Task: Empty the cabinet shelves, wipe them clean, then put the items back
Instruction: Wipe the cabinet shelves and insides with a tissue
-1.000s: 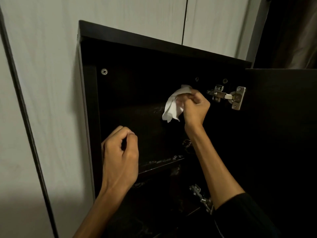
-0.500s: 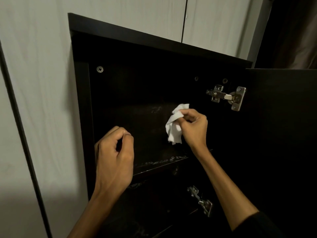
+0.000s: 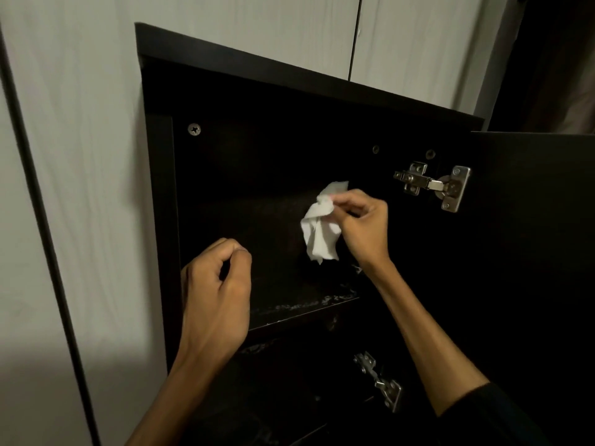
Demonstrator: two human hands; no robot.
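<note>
1. Right hand [image 3: 362, 225]: raised inside the upper compartment of the dark cabinet [image 3: 289, 69]. Its fingers [image 3: 346, 201] are curled and pinch the top of a white wipe [image 3: 318, 235].
2. White wipe: crumpled, hanging loose below and to the left of the pinching fingers, in front of the cabinet's back panel and above the shelf [image 3: 299, 309]. Whether it touches the panel cannot be told.
3. Handling, judged: the wipe looks thin, soft and very light. It will fold or bunch under any pressure and could tear if dragged over a screw head or hinge. A bunched hold at its upper edge, as now, suits dabbing; for a flat pass along the shelf, spreading it under straight fingers would likely cover more.
4. Left hand [image 3: 217, 294]: held in front of the cabinet's left side, below and well left of the wipe. Its fingers are curled, thumb near the forefinger, and appear to hold nothing.
5. Shelf: below the right fingers, front edge marked with pale streaks or residue, so wiping seems unfinished.
6. Upper hinge [image 3: 433, 185]: metal, to the right of the right fingers, joining the open door [image 3: 531, 252].
7. Lower hinge [image 3: 380, 379]: beneath the shelf, beside the right forearm.
8. Screw head [image 3: 194, 129]: upper left of the interior.
9. Hard to make out: the interior is very dark. The shelf's rear surface, the lower compartment's contents and the removed items cannot be seen. The cabinet's base is cut off by the frame.
</note>
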